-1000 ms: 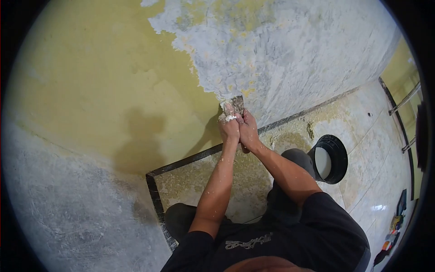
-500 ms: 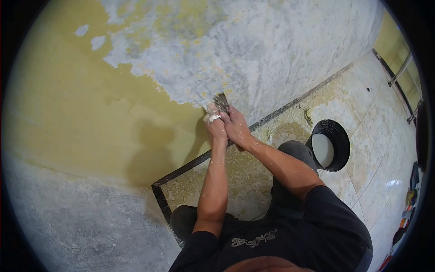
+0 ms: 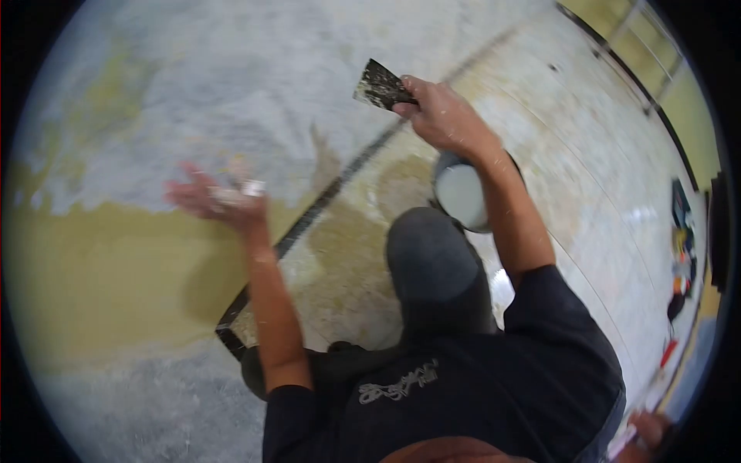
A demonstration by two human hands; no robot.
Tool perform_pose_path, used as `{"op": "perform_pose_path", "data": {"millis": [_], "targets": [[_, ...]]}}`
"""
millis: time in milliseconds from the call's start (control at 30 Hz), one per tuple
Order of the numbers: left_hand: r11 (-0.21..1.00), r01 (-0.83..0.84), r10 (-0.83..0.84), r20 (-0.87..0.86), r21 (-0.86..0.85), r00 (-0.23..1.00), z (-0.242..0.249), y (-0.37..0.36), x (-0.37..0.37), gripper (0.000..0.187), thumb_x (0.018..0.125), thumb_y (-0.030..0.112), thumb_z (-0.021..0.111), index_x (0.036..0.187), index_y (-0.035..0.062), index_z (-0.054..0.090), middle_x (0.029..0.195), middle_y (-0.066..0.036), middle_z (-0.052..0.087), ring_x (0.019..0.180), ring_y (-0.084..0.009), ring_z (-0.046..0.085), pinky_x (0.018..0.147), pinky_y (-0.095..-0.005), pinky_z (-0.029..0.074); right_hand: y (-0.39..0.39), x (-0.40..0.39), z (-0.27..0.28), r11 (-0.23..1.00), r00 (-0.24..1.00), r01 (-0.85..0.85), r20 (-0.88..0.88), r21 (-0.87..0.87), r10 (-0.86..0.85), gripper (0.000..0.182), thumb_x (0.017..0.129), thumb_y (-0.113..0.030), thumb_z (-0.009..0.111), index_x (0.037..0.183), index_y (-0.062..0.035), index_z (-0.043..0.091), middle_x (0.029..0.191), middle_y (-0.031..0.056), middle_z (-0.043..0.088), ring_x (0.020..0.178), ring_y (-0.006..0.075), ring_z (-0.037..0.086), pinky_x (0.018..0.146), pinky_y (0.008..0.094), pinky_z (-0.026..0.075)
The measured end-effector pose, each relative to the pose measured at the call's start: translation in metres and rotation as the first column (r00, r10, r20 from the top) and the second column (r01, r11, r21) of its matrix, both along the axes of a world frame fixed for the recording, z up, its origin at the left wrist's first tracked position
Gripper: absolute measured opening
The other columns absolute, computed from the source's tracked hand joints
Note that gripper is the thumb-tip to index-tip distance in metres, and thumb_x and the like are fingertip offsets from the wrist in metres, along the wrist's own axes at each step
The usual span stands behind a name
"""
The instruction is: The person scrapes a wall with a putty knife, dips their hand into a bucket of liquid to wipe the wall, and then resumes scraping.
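Observation:
My right hand (image 3: 440,116) grips a dark scraper (image 3: 380,86), its blade pointing left and lifted off the wall. My left hand (image 3: 212,197) is blurred, spread open in front of the wall (image 3: 154,116), with white flakes stuck to its fingers. The wall shows grey scraped plaster above and yellow paint (image 3: 100,270) below. My raised knee (image 3: 428,258) sits between my arms.
A black bucket (image 3: 459,197) with white contents stands on the tiled floor (image 3: 587,170), partly behind my right forearm. A dark skirting strip (image 3: 309,220) runs along the wall base. Tools and small items (image 3: 679,239) lie at the far right, with a railing at the top right.
Both hands were together pressing the scraper against the wall. Now they have parted: the right hand has lifted the scraper away, the left has swung out left, and the view has turned.

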State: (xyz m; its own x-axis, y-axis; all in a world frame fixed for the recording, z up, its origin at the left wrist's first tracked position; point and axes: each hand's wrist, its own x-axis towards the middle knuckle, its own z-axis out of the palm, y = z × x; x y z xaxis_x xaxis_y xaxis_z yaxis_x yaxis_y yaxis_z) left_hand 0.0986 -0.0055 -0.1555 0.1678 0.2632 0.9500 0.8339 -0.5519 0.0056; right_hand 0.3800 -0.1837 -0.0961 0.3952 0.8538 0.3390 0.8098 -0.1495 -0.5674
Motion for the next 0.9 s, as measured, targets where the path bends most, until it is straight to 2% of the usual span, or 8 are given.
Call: {"op": "perform_pose_path", "data": {"millis": [267,333,433,467,500,567,633,900], "targets": [[0.965,-0.069,-0.037,-0.392,-0.251,0.919,-0.144,0.028,0.047,0.079,0.088,0.052,0.052,0.149,0.0107,0.024,0.152,-0.027,0.017,0.140,-0.0467,0.014,0.111,-0.0591,0.014,-0.096,0.134,-0.179,0.560,0.987,-0.094,-0.003,-0.823,0.162,0.022,0.078,-0.017,0.052,0.083,0.0002,0.065,0.054,0.0141,0.062,0.046,0.0264,0.063,0.049,0.0391,0.053],[0.813,0.090,-0.429,-0.486,-0.576,0.761,-0.165,-0.019,0.059,0.069,0.082,0.018,0.059,0.145,0.0109,0.033,0.153,-0.015,0.024,0.140,-0.0362,0.022,0.115,-0.0511,0.016,-0.082,0.136,-0.218,0.220,0.924,-0.117,-0.025,-0.969,0.382,0.024,0.076,-0.017,0.055,0.086,0.0004,0.069,0.072,0.0146,0.069,0.071,0.0293,0.070,0.063,0.0396,0.056],[0.471,-0.154,-0.613,-0.448,-0.869,0.651,-0.303,-0.042,0.050,0.056,0.079,0.015,0.063,0.134,0.0169,0.051,0.145,-0.011,0.041,0.134,-0.0273,0.037,0.109,-0.0423,0.032,-0.090,0.147,-0.317,0.543,0.736,-0.024,0.353,-0.840,0.579,0.018,0.076,-0.026,0.059,0.082,-0.0155,0.073,0.084,0.0087,0.071,0.083,0.0233,0.070,0.071,0.0427,0.054],[0.279,-0.197,-0.718,-0.340,-0.940,0.608,-0.267,-0.058,0.050,0.053,0.081,0.019,0.063,0.133,0.0169,0.053,0.139,-0.012,0.047,0.129,-0.0278,0.043,0.106,-0.0425,0.035,-0.072,0.137,-0.315,0.069,0.687,0.082,0.107,-0.994,0.719,0.034,0.086,-0.031,0.052,0.108,-0.0130,0.070,0.123,0.0084,0.062,0.115,0.0239,0.059,0.095,0.0408,0.047],[0.070,-0.232,-0.802,-0.193,-0.970,0.565,-0.215,-0.072,0.051,0.050,0.083,0.022,0.062,0.131,0.0169,0.055,0.134,-0.012,0.052,0.124,-0.0283,0.049,0.103,-0.0427,0.038,-0.100,0.164,-0.370,0.314,0.589,0.038,0.275,-0.949,0.760,0.035,0.084,-0.032,0.054,0.109,-0.0141,0.070,0.124,0.0078,0.062,0.117,0.0229,0.058,0.095,0.0399,0.047],[0.028,-0.255,-0.708,-0.199,-0.966,0.678,-0.188,-0.073,0.040,0.048,0.084,0.027,0.060,0.130,0.0168,0.055,0.127,-0.014,0.057,0.117,-0.0301,0.054,0.099,-0.0433,0.041,-0.062,0.123,-0.309,-0.056,0.717,0.163,0.079,-0.985,0.692,0.033,0.082,-0.029,0.058,0.108,-0.0131,0.070,0.122,0.0066,0.063,0.115,0.0234,0.060,0.092,0.0396,0.048],[0.262,-0.351,-0.675,-0.431,-0.899,0.599,-0.191,-0.065,0.026,0.043,0.085,0.026,0.059,0.126,0.0149,0.059,0.105,-0.015,0.067,0.101,-0.0348,0.062,0.090,-0.0458,0.047,-0.068,0.128,-0.297,-0.022,0.658,0.159,0.089,-0.987,0.748,0.031,0.077,-0.029,0.063,0.103,-0.0139,0.071,0.114,0.0075,0.066,0.107,0.0224,0.063,0.088,0.0376,0.050],[0.061,-0.387,-0.654,-0.330,-0.920,0.681,-0.165,-0.048,0.007,0.037,0.075,0.019,0.060,0.110,0.0094,0.067,0.098,-0.016,0.068,0.094,-0.0340,0.065,0.080,-0.0435,0.052,-0.039,0.125,-0.159,-0.025,0.585,0.362,0.206,-0.932,0.785,0.032,0.081,-0.030,0.061,0.104,-0.0105,0.071,0.111,0.0098,0.068,0.106,0.0233,0.065,0.088,0.0356,0.050]]}}
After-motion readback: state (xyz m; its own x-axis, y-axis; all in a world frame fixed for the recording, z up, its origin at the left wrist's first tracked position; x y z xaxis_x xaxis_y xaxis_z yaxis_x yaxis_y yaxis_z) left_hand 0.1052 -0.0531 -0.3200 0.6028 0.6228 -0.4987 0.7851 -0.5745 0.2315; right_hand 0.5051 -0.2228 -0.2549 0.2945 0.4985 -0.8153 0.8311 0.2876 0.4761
